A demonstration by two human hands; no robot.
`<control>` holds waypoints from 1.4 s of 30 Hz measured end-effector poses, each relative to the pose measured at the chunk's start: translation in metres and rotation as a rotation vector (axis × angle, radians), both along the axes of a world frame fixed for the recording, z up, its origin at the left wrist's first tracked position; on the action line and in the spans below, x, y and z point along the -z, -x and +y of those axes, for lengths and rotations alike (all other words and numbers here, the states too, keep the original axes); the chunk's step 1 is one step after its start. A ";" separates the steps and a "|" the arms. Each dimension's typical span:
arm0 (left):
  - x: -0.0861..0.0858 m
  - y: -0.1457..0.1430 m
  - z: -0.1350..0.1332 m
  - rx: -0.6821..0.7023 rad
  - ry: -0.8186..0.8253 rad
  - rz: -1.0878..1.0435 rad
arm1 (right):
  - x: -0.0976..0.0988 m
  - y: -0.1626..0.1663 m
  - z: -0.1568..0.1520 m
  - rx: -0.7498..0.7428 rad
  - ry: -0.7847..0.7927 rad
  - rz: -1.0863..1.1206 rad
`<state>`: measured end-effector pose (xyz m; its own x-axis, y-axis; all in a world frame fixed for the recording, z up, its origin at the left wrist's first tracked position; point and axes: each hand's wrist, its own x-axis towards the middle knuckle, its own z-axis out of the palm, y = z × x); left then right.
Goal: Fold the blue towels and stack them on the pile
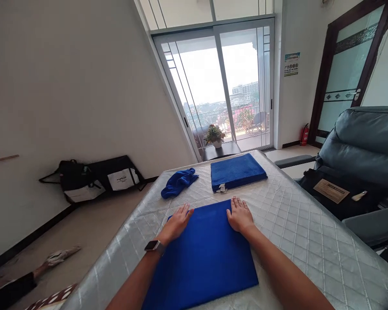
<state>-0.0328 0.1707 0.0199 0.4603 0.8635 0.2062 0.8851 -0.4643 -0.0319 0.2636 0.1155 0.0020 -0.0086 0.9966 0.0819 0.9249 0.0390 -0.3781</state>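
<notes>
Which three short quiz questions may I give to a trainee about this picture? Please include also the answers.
1. True or false: the left hand and the right hand both rest on the flat blue cloth.
2. Which wrist wears the smartwatch? A) right; B) left.
3. Fill in: from the wearer's view, the crumpled blue cloth lies to the ____ of the stack of folded blue cloths.

Key: 1. True. 2. B. 3. left.
</notes>
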 end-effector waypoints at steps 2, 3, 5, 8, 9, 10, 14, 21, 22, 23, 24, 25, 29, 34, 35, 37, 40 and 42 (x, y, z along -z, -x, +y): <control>-0.002 -0.052 -0.008 0.082 0.023 -0.028 | 0.001 0.000 0.000 0.001 -0.008 -0.004; -0.002 -0.081 -0.013 0.134 0.061 -0.110 | 0.001 0.000 0.000 -0.002 -0.011 -0.009; -0.001 -0.135 -0.024 0.219 0.106 -0.239 | 0.002 -0.002 -0.001 -0.024 -0.015 -0.026; 0.002 -0.191 -0.033 0.320 0.156 -0.336 | 0.004 -0.004 -0.002 -0.082 -0.010 -0.056; 0.004 -0.200 -0.033 0.322 0.175 -0.358 | 0.005 -0.005 -0.002 -0.094 -0.007 -0.064; 0.006 -0.204 -0.032 0.308 0.193 -0.375 | 0.005 -0.006 -0.002 -0.097 -0.005 -0.069; 0.013 -0.197 -0.026 0.231 0.238 -0.375 | 0.007 -0.005 0.000 -0.081 -0.006 -0.073; 0.016 -0.191 -0.028 0.153 0.259 -0.299 | 0.010 -0.003 0.003 -0.062 -0.025 -0.099; 0.016 -0.192 -0.028 0.146 0.259 -0.288 | 0.011 -0.003 0.003 -0.068 -0.026 -0.105; 0.016 -0.191 -0.029 0.140 0.259 -0.278 | 0.011 -0.004 0.003 -0.072 -0.026 -0.110; 0.015 -0.191 -0.029 0.135 0.258 -0.268 | 0.011 -0.004 0.003 -0.074 -0.028 -0.112; 0.015 -0.190 -0.030 0.133 0.257 -0.256 | 0.011 -0.004 0.003 -0.073 -0.030 -0.113; 0.015 -0.180 -0.030 0.121 0.246 -0.206 | 0.011 -0.004 0.003 -0.055 -0.044 -0.104; 0.019 -0.157 -0.028 0.064 0.202 -0.156 | 0.008 -0.002 0.002 -0.007 -0.045 -0.075; 0.020 -0.150 -0.027 0.052 0.194 -0.148 | 0.007 -0.001 0.002 0.002 -0.046 -0.069; 0.022 -0.133 -0.025 0.033 0.183 -0.132 | 0.005 0.000 0.002 0.013 -0.049 -0.063; 0.025 -0.100 -0.020 -0.006 0.166 -0.086 | 0.004 0.000 0.002 0.018 -0.051 -0.065; 0.027 -0.074 -0.017 -0.055 0.158 -0.063 | 0.004 0.000 0.002 0.019 -0.048 -0.069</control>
<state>0.0416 0.1536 -0.0071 0.4024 0.9108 0.0924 0.9071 -0.4103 0.0940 0.2631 0.1176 -0.0018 0.0026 0.9916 0.1294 0.9495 0.0382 -0.3115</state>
